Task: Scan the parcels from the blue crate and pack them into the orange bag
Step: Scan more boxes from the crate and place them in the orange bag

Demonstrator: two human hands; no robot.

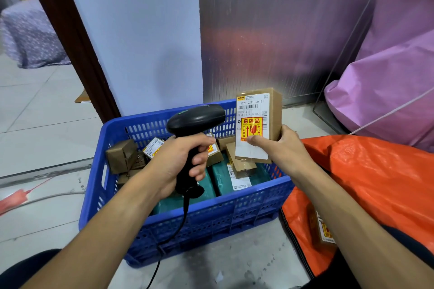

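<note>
The blue crate (pixel 187 223) stands on the tiled floor (pixel 47 110) and serves as the anchor here. Above its middle, the left hand (pixel 178 159) is clenched around the grip of a black handheld barcode scanner (pixel 195 122), whose head points toward the crate's right rear corner. A black cable (pixel 173 234) runs from the scanner's base down over the crate's near wall. Over that right rear corner, the right hand (pixel 279 145) grasps a small cardboard parcel (pixel 258 124) by its lower end, thumb on the front, holding it upright with its white shipping label and a red-and-yellow fragile sticker facing the camera. Inside the crate lie more parcels: small brown boxes (pixel 122 155) toward the left and rear, and green wrapped packets (pixel 223 178) along the bottom. Just right of the crate, touching its near right corner, lies the orange bag (pixel 375 183), with a labelled box (pixel 321 230) showing at its opening. Behind the bag, further right of the crate, sits a purple sack (pixel 387 77).
</note>
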